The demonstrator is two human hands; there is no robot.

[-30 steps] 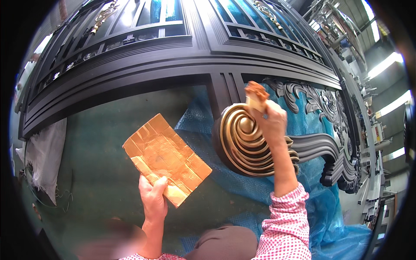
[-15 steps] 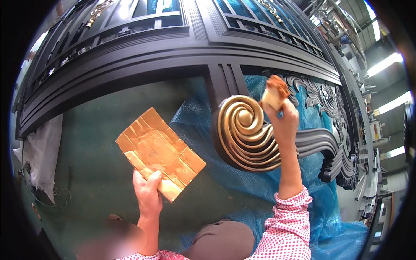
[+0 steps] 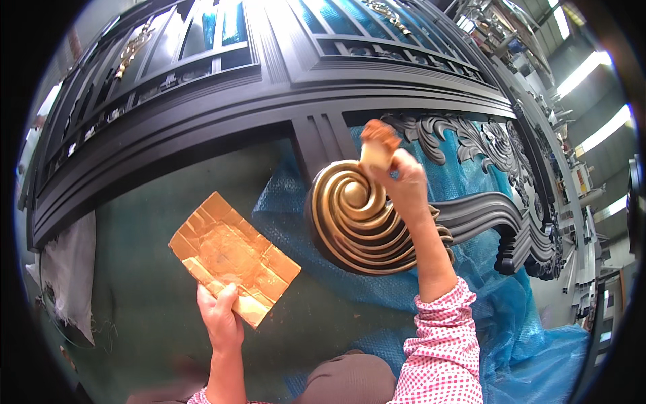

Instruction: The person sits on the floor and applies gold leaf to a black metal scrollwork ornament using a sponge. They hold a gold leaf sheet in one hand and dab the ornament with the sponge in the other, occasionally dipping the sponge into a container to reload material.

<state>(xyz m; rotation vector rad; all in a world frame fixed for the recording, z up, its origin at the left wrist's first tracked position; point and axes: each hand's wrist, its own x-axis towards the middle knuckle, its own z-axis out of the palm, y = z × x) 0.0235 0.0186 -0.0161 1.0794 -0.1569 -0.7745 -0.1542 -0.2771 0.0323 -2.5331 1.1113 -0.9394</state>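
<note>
My left hand (image 3: pixel 221 316) grips the lower edge of a flat cardboard piece (image 3: pixel 235 252), thumb on top. Gold paint covers its face, with a darker patch in the middle. In my right hand (image 3: pixel 408 186) is a sponge (image 3: pixel 378 145), cream where my fingers pinch it and rusty orange at its ragged far end. It is slightly blurred, just above the upper right edge of a large carved scroll (image 3: pixel 352 196); contact cannot be made out. The scroll's raised spiral ridges are gold, with dark grooves between them. My right forearm hides part of its right side.
A dark panelled metal gate (image 3: pixel 202 138) spans the far side. Grey curved scrollwork (image 3: pixel 481 214) runs right from the gold scroll, below leafy ornament (image 3: pixel 464 138). Blue bubble wrap (image 3: pixel 518 323) lies beneath, on a green floor (image 3: pixel 148 269). White sheeting (image 3: pixel 70 279) hangs at the left.
The view has shifted, so the gate and scroll appear farther left. My right hand and the sponge have moved left and slightly down, over the scroll's upper edge. The cardboard stays in my left hand.
</note>
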